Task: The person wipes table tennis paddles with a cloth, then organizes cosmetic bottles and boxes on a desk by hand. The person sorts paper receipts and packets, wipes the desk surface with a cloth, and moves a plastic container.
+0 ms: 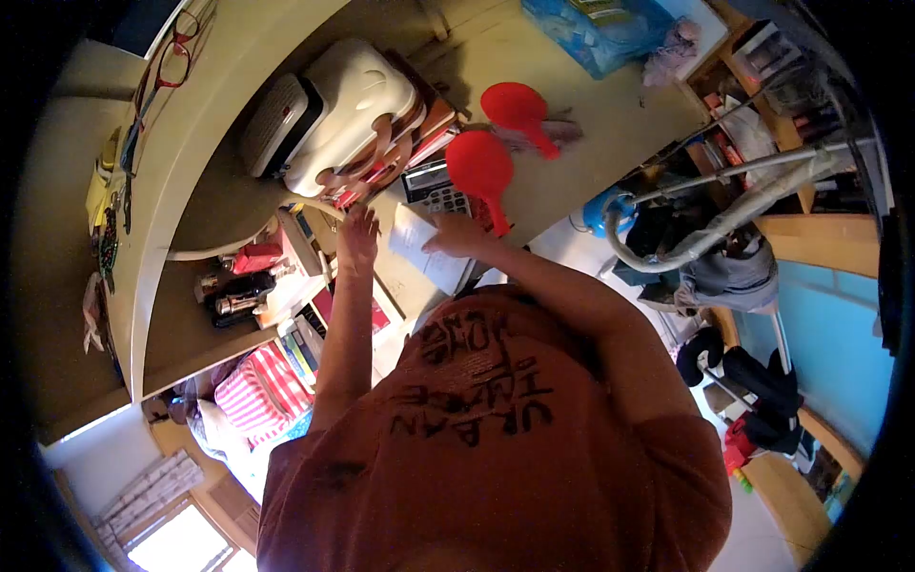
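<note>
My right hand (456, 235) grips a pale booklet or folded sheet of paper (416, 238) close in front of my body; its print is too small to read. My left hand (358, 236) is raised to the left of the paper, apart from it, fingers stretched toward a stack of books (431, 122) and with nothing visible in them. A calculator (442, 195) lies just beyond the paper. Beside it are two red paddles, a nearer one (479, 164) and a farther one (515, 107).
A cream case (357, 105) stands at the back left beside a dark-and-white device (284, 124). Red-framed glasses (174, 63) rest on the upper shelf (205, 57). A blue plastic bag (600, 33) lies at the far right. A curved, wrapped tube (705, 238) juts in at right.
</note>
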### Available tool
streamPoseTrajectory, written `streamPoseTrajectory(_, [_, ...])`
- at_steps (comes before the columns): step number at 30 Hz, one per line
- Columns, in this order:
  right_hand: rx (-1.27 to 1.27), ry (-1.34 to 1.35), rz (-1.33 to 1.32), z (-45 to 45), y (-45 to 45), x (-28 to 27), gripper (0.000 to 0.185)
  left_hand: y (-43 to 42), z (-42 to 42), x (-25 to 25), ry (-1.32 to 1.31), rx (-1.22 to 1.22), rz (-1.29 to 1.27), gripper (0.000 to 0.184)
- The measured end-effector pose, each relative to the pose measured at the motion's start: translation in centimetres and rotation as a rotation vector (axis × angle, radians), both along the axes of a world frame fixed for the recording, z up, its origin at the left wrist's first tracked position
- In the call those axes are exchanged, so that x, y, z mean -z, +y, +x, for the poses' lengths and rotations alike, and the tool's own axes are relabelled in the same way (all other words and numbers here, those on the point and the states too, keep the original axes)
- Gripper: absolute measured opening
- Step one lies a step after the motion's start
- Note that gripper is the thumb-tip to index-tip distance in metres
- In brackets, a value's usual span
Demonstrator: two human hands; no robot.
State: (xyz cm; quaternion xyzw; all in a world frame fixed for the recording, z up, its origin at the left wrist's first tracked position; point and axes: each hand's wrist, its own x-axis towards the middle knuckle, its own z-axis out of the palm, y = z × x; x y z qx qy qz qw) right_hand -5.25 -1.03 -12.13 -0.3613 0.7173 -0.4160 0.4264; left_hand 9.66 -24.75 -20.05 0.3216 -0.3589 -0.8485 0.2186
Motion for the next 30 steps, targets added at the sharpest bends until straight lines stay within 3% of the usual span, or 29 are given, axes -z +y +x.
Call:
streamPoseTrajectory(4, [-0.055, 0.038, 0.064, -0.4, -0.6, 3.7, 0.053, -3.3, -4.7, -0.4, 0.143, 0.0, 0.234, 0.032])
streamPoseTrajectory(6, [-0.031, 0.012, 0.058, -0.3, -0.6, 4.9, 0.052, -3.6, -6.0, -1.8, 0.087, -0.227, 0.402, 0.053])
streamPoseTrajectory(9, [-0.019, -0.005, 0.077, -0.3, -0.3, 4.4, 0.051, -2.5, -6.2, -5.2, 0.132, -0.021, 0.317, 0.061])
streamPoseTrajectory(10, [-0.039, 0.008, 0.102, -0.4, -0.3, 3.9, 0.05, -2.3, -6.7, -6.3, 0.035, -0.077, 0.359, 0.073])
streamPoseTrajectory(14, [-0.045, 0.062, 0.098, 0.3, -0.5, 3.5, 0.051, -1.9, -7.8, -7.5, -0.053, -0.207, 0.447, 0.074])
streamPoseTrajectory(18, [-0.036, -0.018, 0.028, 1.3, -0.8, 3.8, 0.057, -3.1, -7.8, -6.5, -0.108, -0.19, 0.371, 0.069])
streamPoseTrajectory(21, [0.003, -0.007, 0.014, 2.0, -1.4, 4.6, 0.059, -5.3, -7.0, -4.7, 0.079, -0.076, 0.441, 0.069])
streamPoseTrajectory(23, [0.023, 0.033, 0.021, 2.3, -1.7, 5.0, 0.059, -2.9, -7.6, -6.5, 0.007, -0.075, 0.207, 0.071])
streamPoseTrajectory(25, [0.048, 0.004, 0.001, 2.3, -1.8, 5.1, 0.058, -3.6, -7.2, -5.7, 0.123, -0.106, 0.524, 0.07])
streamPoseTrajectory(27, [0.035, 0.029, -0.018, 2.1, -1.9, 5.3, 0.058, -3.3, -6.8, -5.3, 0.1, 0.017, 0.341, 0.071])
streamPoseTrajectory(30, [0.019, 0.053, -0.034, 2.2, -1.9, 5.5, 0.057, -2.2, -6.8, -5.7, 0.068, -0.103, 0.47, 0.071])
